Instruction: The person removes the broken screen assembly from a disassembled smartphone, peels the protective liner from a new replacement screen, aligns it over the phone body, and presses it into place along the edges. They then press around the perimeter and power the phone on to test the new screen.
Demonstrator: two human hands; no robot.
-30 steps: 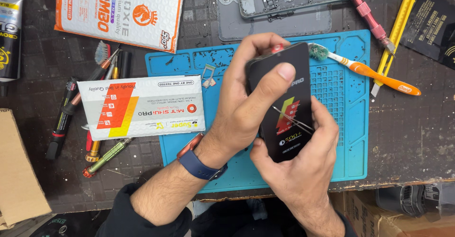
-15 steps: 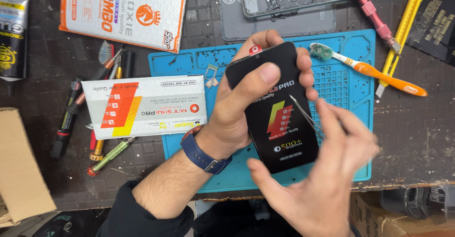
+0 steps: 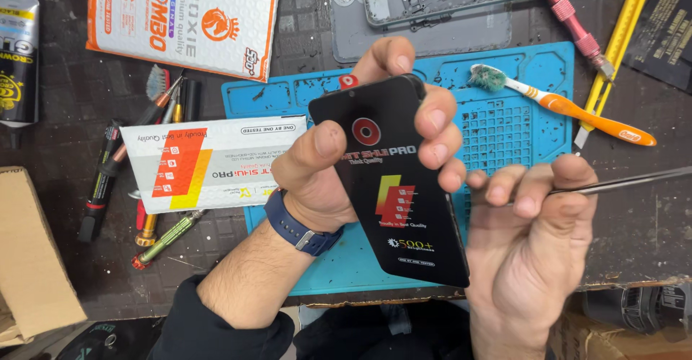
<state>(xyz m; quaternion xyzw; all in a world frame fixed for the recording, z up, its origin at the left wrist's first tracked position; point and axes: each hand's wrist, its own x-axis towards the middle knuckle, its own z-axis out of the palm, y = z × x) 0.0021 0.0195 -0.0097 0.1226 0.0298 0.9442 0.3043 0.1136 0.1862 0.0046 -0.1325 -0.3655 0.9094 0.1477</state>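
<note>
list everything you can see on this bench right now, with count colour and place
phone screen panel: 1, black with red and yellow sticker, held above mat
work mat: 1, blue, centre
toothbrush: 1, orange and white, on mat's right
metal tool: 1, silver, thin, right
phone frame: 1, grey, top
boxes: 2, white and orange, left
screwdrivers: several, mixed colours, left
glue tube: 1, black and yellow, far left
cardboard: 1, brown, lower left
left hand: holds panel, blue wristband
right hand: grips metal tool

Left of mat: small white box (image 3: 209,162) and screwdrivers (image 3: 162,234) crowded the table.
Back edge: grey phone frame (image 3: 425,14) blocked it.
Mat's right half (image 3: 548,64): only the toothbrush (image 3: 562,104) lay across.
Right: dark tabletop (image 3: 634,216) stayed passable.
</note>
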